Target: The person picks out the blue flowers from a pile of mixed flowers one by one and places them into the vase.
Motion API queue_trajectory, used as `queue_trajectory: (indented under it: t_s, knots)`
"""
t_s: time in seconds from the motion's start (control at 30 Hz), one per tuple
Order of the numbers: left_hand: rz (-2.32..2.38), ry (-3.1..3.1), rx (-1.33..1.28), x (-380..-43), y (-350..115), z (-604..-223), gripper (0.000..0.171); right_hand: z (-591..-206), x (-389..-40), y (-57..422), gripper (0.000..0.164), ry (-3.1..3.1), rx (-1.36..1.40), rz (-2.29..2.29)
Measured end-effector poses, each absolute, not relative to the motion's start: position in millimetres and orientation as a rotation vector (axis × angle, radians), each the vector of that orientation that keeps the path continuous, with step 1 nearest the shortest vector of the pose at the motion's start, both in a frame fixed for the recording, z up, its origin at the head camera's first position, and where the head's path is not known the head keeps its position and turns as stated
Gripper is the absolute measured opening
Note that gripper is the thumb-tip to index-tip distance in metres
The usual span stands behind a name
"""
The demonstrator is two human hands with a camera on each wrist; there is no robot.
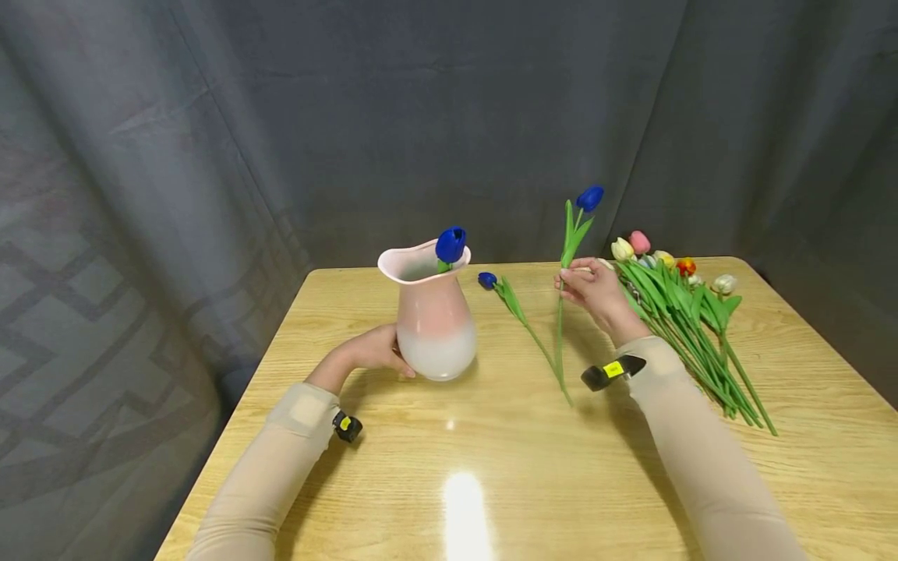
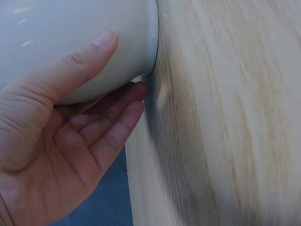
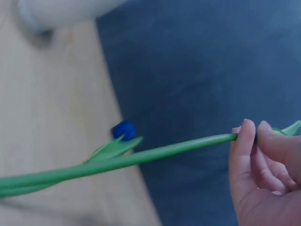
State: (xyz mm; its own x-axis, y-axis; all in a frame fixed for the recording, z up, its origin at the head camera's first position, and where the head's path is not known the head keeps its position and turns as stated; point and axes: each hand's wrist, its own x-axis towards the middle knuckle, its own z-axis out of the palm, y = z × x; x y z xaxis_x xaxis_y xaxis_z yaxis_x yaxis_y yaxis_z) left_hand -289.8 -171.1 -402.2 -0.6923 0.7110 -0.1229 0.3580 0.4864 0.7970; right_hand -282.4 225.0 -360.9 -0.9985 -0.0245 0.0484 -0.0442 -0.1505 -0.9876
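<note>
My left hand holds the lower left side of a pink-and-white vase. In the left wrist view the thumb lies along the vase's wall, with the fingers at its base. A blue tulip leans over the right of the flared rim, its stem hidden inside. To the right, my right hand pinches another blue tulip upright below its leaves, bloom up and stem hanging down. Between vase and right hand, a third blue tulip lies on the table, its lower stem overlapped by the held one.
A pile of tulips with white, pink, yellow and orange blooms lies at the right, beside my right forearm. Under everything is a light wooden table. Dark grey curtains hang behind its far edge and along the left.
</note>
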Motion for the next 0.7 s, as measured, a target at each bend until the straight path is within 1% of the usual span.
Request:
queue_trajectory:
  t_s: [0.13, 0.37, 0.57, 0.7]
  knots:
    - [1.075, 2.298, 0.882, -289.3, -171.2, -401.3, 0.072, -337.3, -267.3, 225.6, 0.020, -1.895, 0.223, 2.402]
    - [1.063, 2.300, 0.886, -289.3, -172.2, -399.6, 0.070, -309.4, -243.9, 220.1, 0.014, -1.882, 0.460, 2.235]
    - [1.063, 2.296, 0.895, -289.6, -172.4, -398.3, 0.067, -305.8, -233.2, 210.7, 0.009, -2.130, 0.540, 1.998]
    - [1.060, 2.296, 0.899, -289.3, -172.8, -398.5, 0.069, -311.4, -230.9, 202.8, 0.004, -2.267, 0.562, 1.895]
